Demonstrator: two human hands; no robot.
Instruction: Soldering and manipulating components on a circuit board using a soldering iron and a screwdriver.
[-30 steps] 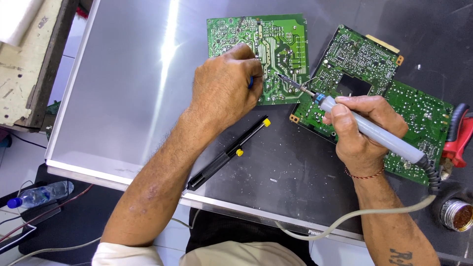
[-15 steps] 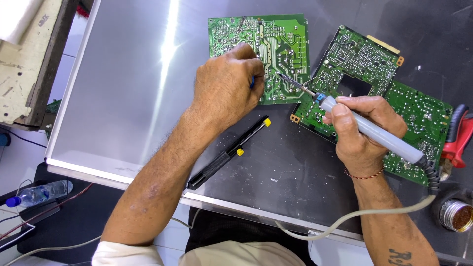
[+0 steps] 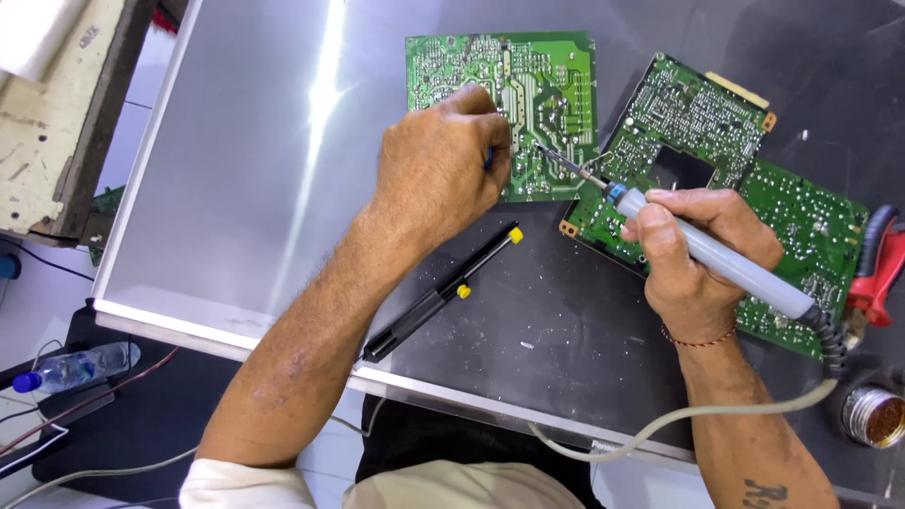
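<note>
Soldering iron gripped pen-style in right hand, tip laid on square green board, presumably for fine control; left hand curled on board, steadying it, small blue item pinched; 2nd board alongside

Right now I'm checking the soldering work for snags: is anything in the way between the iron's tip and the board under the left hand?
Nothing visible blocks it. The soldering iron in the right hand already has its tip over the square circuit board, just right of the left hand. The black pump tool lies below, clear of it.
</note>
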